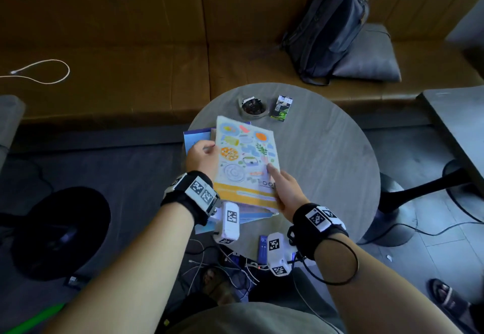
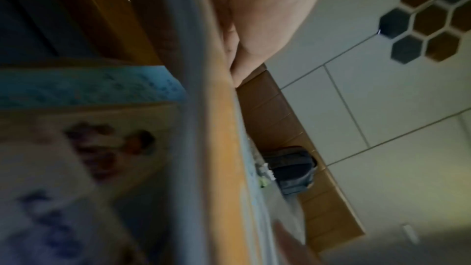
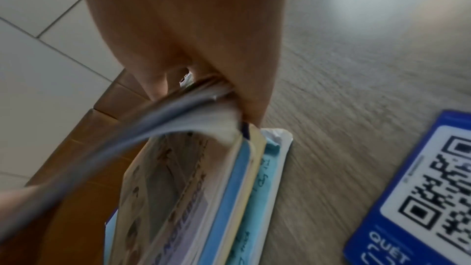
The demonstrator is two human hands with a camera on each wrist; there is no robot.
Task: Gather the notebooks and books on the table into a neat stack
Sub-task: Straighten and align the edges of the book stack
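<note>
Right hand (image 1: pixel 284 192): grips the near right corner of the illustrated notebook (image 1: pixel 246 160), thumb flat on the cover, remaining fingers beneath; the right wrist view shows the pinched corner (image 3: pixel 219 96) bending upward between thumb and fingers. Left hand (image 1: pixel 203 159): grips the opposite long edge of the same notebook, fingers curled around the left side; the left wrist view shows that edge (image 2: pixel 203 128) running along the palm. The notebook is held between both grips, tilted slightly, directly over a pile of further notebooks and books (image 1: pixel 255 213) lying on the round grey table (image 1: pixel 327 166). Below the right grip, the pile shows a pale printed cover, a light blue cover and a cream layer, edges not aligned (image 3: pixel 229 188). To the left of the left grip, a blue cover (image 1: pixel 196 138) projects from under the held notebook. Just to the right of the right grip, near the table's close rim, lies a blue card with a QR code (image 3: pixel 420 198). Beyond both grips, on the far side of the table, sit a small round dish with dark contents (image 1: pixel 252 108) and, beside it, a small dark packet (image 1: pixel 281 108). Further beyond, a dark backpack (image 1: pixel 330 24) leans on the brown bench (image 1: pixel 131 45), beside a grey cushion (image 1: pixel 372 58); a white cable (image 1: pixel 47 71) lies on the bench to the far left.
</note>
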